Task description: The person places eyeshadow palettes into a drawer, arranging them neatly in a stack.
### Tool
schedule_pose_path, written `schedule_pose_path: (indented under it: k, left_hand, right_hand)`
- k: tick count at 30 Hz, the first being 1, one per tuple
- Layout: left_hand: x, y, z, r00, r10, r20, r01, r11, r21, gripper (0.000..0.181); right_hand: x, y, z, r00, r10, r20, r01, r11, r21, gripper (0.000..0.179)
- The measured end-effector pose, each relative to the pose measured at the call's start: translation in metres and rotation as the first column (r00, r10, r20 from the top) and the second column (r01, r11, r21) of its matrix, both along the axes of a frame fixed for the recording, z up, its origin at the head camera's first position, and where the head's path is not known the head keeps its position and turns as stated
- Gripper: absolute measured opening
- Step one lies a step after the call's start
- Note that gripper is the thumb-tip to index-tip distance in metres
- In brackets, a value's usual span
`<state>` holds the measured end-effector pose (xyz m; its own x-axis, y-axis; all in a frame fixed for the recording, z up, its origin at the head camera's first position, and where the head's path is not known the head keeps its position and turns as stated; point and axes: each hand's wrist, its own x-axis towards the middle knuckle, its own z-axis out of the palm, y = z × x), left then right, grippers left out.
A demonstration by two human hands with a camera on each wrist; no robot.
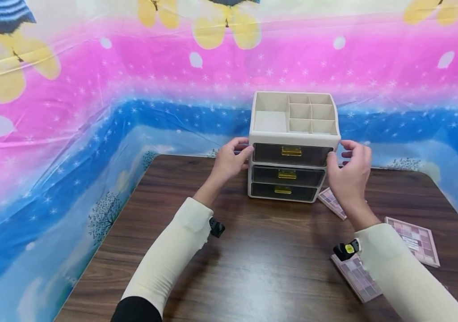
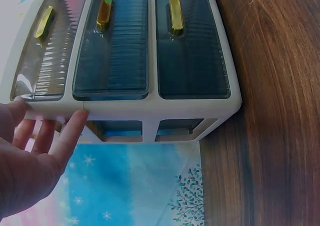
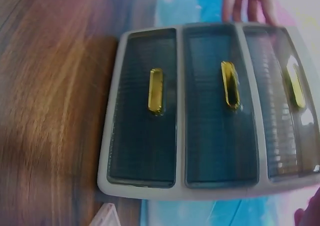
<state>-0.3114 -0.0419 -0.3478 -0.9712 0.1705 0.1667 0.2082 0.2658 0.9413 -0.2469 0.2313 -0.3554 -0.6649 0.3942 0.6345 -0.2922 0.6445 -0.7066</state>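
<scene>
at the organizer [image 1: 293,139], left hand [image 1: 229,162] and right hand [image 1: 350,173] clamp its sides with their fingers.

On the dark brown wood-grain desk [image 1: 261,255], near its back edge, the cream plastic drawer organizer [image 1: 289,139] bears three smoky-dark, see-through drawer fronts [image 1: 268,154] with shiny gold bar handles [image 1: 291,152]. Toward the desk's right edge, flat rectangular pale-pink palettes [image 1: 418,241] show grids of muted pinks and mauves. Beyond the back edge, the printed hanging cloth [image 1: 148,58] shades from pink into blue, dotted with white snowflakes and yellow wing-like shapes.
</scene>
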Motion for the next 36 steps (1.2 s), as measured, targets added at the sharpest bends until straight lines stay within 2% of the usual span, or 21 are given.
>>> schedule_pose_path:
  k: [3,5,10,13,16,21,33,36]
  left_hand:
    - [0.001,-0.001,0.001,1.0,0.007,0.001,-0.007,1.0,-0.007,0.037]
    - [0.001,0.0,0.001,1.0,0.012,-0.003,-0.012,1.0,-0.021,0.038]
    - [-0.001,0.002,0.0,0.998,0.033,-0.046,-0.036,0.998,-0.06,0.037]
    - [-0.001,0.003,-0.001,0.998,0.039,-0.055,-0.042,0.997,-0.058,0.037]
    - [0.0,0.003,-0.003,0.998,0.037,-0.047,-0.039,0.998,-0.045,0.037]
    - [-0.001,0.002,-0.004,0.998,0.039,-0.053,-0.042,0.998,-0.048,0.036]
    - [-0.002,0.002,-0.002,0.998,0.021,-0.067,-0.024,0.998,-0.053,0.034]
    - [-0.003,0.0,-0.002,0.998,0.021,-0.064,-0.024,0.998,-0.051,0.033]
  right_hand:
    - [-0.001,-0.011,-0.002,0.99,0.067,-0.128,-0.045,0.984,0.17,0.032]
    - [-0.002,-0.02,-0.003,0.98,0.112,-0.164,-0.058,0.952,0.301,0.032]
    - [-0.007,-0.039,-0.007,0.971,0.156,-0.183,-0.025,0.821,0.57,0.034]
    - [-0.013,-0.048,-0.009,0.969,0.151,-0.196,0.017,0.75,0.661,0.031]
    - [-0.016,-0.053,-0.011,0.967,0.128,-0.221,0.069,0.704,0.707,0.023]
    - [-0.019,-0.056,-0.011,0.962,0.102,-0.254,0.126,0.66,0.741,0.015]
    - [-0.024,-0.051,-0.007,0.93,0.158,-0.332,0.174,0.605,0.777,0.01]
    - [-0.024,-0.05,-0.007,0.922,0.176,-0.346,0.177,0.603,0.778,0.01]
